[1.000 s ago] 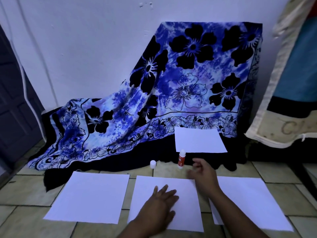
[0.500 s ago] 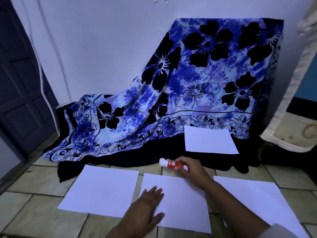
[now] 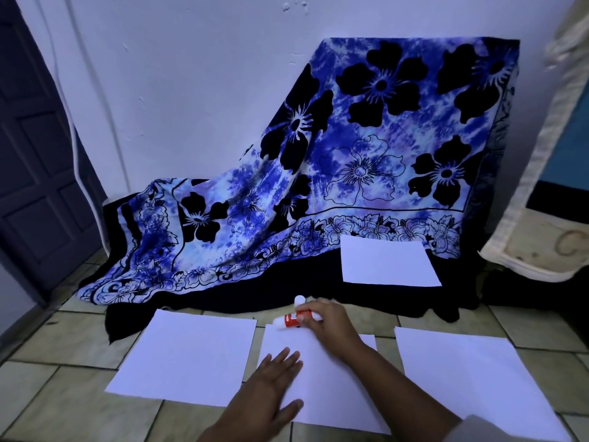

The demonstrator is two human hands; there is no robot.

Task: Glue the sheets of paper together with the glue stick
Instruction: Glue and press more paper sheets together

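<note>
Three white sheets lie side by side on the tiled floor: a left sheet [image 3: 188, 355], a middle sheet [image 3: 322, 387] and a right sheet [image 3: 471, 381]. A fourth sheet [image 3: 385, 261] rests further back on the dark cloth. My right hand [image 3: 331, 327] holds the red-and-white glue stick [image 3: 288, 321] on its side, its uncapped tip pointing left at the middle sheet's top left corner. My left hand [image 3: 271, 390] lies flat, fingers spread, on the middle sheet's left edge. The white cap [image 3: 299, 299] sits on the floor just behind the stick.
A blue floral cloth [image 3: 350, 161] drapes over something against the white wall [image 3: 191, 74], its black hem reaching the tiled floor [image 3: 57, 352]. A dark door [image 3: 35, 138] stands at the left. A pale fabric edge [image 3: 535, 237] hangs at the right.
My right hand took the upright glue stick off the floor, tipped it sideways and brought it down to the middle sheet's top corner. The left hand stays pressed on that sheet.
</note>
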